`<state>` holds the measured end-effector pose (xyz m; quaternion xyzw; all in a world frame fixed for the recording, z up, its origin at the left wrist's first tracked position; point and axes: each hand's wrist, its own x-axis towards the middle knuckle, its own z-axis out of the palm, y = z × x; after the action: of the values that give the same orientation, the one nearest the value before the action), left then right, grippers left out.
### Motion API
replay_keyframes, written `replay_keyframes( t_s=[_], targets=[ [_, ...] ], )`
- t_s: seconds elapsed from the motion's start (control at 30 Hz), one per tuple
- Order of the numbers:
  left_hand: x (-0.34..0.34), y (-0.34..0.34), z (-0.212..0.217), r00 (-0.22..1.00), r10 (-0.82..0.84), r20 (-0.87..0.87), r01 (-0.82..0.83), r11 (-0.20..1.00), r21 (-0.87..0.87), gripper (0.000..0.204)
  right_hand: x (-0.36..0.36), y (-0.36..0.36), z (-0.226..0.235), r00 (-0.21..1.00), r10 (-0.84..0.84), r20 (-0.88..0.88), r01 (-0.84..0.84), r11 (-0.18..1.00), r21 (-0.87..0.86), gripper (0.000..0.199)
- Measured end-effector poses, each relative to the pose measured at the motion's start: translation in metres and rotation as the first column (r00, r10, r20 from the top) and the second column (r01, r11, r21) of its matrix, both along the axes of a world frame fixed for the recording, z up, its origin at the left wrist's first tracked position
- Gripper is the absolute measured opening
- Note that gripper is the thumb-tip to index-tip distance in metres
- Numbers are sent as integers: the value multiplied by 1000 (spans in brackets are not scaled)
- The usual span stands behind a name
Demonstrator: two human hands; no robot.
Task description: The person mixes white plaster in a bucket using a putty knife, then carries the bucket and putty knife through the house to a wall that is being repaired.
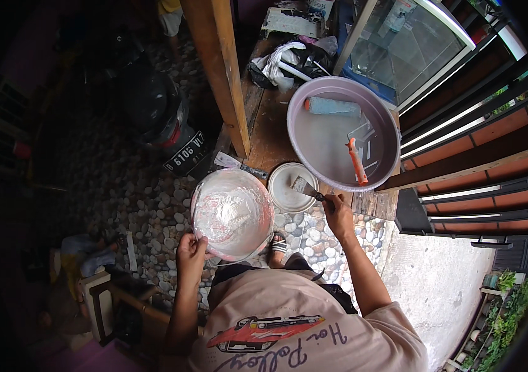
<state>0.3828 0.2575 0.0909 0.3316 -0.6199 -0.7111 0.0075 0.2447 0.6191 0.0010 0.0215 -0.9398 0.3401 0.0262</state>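
Observation:
My left hand (192,250) grips the near left rim of a round, pinkish bucket (263,224). White powder or paste (230,209) lies in its bottom and smears the walls. In my right hand (339,217) is a putty knife (313,193), held by its dark handle. The blade, smudged with white, is over a round, off-white lid or shallow tub (281,199) just right of the bucket; whether it touches is unclear. A second scraper (230,161) with a dark handle lies beyond the bucket at the wooden table's edge.
On the wooden table (274,133), a purple basin (297,149) holds cloudy water and a paint roller with an orange handle (356,162). Behind are black and white plastic bags (282,65) and a glass-panelled case (410,53). A wooden post (219,68) rises left; a parked motorcycle (152,105) stands beyond.

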Motion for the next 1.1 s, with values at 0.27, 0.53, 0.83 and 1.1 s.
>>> replay_keyframes(
  t_s=[0.27, 0.53, 0.83, 1.1],
  targets=[
    [-1, 2, 3, 1000, -14, -4, 14, 1000, 8, 11, -1, -9, 9, 998, 43, -50, -35, 987, 159, 18],
    [-1, 2, -1, 1000, -10, -20, 11, 999, 43, 12, -4, -21, 30, 989, 144, -39, -126, 947, 295, 18],
    [-3, 4, -6, 1000, -24, -2, 24, 1000, 18, 15, -6, -25, 36, 979, 192, -71, -153, 918, 366, 17],
    [-3, 7, -9, 999, -17, -46, 19, 999, 41, 15, 8, -26, 76, 974, 165, -158, -110, 944, 310, 15]
  ],
)
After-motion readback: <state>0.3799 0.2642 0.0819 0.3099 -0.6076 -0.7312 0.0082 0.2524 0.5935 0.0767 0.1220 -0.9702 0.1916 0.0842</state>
